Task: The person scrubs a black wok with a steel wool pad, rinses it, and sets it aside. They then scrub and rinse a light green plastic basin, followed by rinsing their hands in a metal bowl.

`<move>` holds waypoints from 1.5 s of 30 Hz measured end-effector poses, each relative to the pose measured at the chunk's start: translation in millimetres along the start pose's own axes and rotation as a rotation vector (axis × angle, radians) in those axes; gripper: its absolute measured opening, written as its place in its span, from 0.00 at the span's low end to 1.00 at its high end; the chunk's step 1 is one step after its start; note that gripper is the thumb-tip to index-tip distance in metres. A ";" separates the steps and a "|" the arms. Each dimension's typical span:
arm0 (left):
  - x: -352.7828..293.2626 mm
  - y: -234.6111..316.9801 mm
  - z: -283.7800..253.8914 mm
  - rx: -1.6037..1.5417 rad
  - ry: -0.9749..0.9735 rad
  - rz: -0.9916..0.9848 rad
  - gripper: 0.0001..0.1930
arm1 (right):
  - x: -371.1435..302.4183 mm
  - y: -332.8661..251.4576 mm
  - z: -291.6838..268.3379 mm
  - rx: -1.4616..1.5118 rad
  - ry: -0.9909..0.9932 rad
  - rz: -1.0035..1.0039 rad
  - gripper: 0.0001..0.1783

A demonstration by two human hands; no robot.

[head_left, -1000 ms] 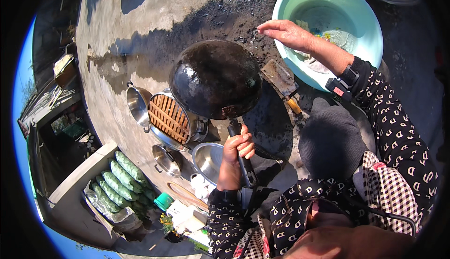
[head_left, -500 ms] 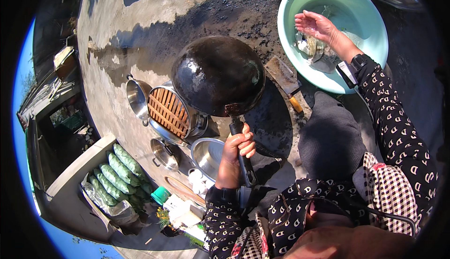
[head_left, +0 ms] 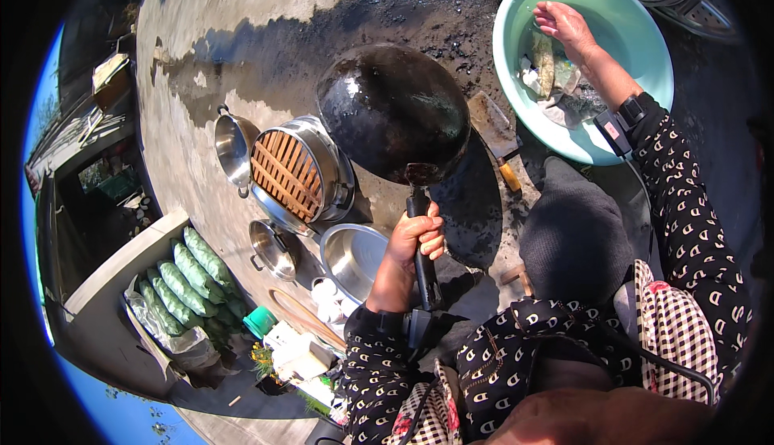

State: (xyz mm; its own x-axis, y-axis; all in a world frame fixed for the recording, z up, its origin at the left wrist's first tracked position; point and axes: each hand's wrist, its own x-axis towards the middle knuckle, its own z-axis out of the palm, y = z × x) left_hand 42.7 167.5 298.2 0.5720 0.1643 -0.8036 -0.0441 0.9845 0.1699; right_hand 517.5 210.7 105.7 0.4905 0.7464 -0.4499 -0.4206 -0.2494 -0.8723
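My left hand [head_left: 417, 235] is wrapped round the black handle of a wok [head_left: 391, 114]. The wok is held off the ground with its dark, wet-looking rounded underside showing. Over a pale green basin [head_left: 505, 62] at the upper right is my right hand [head_left: 566, 27], its fingers stretched out and holding nothing that I can see. Water and several pale, rag-like pieces [head_left: 544, 70] lie in the basin below that hand. Between wok and basin, a cleaver [head_left: 493, 126] with a wooden handle rests on the ground.
Left of the wok stand a steel pot with a slatted wooden rack [head_left: 286, 172], a two-handled pot [head_left: 234, 151], a small pan [head_left: 272, 250] and a steel bowl [head_left: 355, 259]. Bags of green stuff [head_left: 189, 280] lie lower left. My grey-clad knee [head_left: 576, 235] is below the basin.
The wok has shifted slightly right and up in the picture, my left hand along with it. My right hand has moved up and right over the basin, its fingers drawn closer together.
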 end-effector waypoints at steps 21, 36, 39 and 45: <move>9.5 -0.1 8.1 0.343 0.258 0.055 0.08 | -106.5 -96.8 171.9 0.029 -0.988 -0.063 0.29; 2.9 -0.5 4.5 0.421 0.330 0.087 0.10 | 32.5 69.2 -63.4 0.430 0.059 0.226 0.20; 4.3 0.7 5.9 0.418 0.347 0.093 0.10 | -1.8 -7.6 43.5 0.568 -0.629 0.180 0.21; 7.6 -1.3 4.8 0.412 0.262 0.076 0.07 | -62.5 -78.8 124.7 0.066 -0.727 -0.057 0.30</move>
State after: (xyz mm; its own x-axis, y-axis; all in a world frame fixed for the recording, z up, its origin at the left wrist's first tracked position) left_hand 51.1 167.2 294.6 0.3524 0.2970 -0.8875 0.2799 0.8714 0.4028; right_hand 424.8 260.6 226.5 -0.1075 0.9838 -0.1433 -0.4656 -0.1772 -0.8671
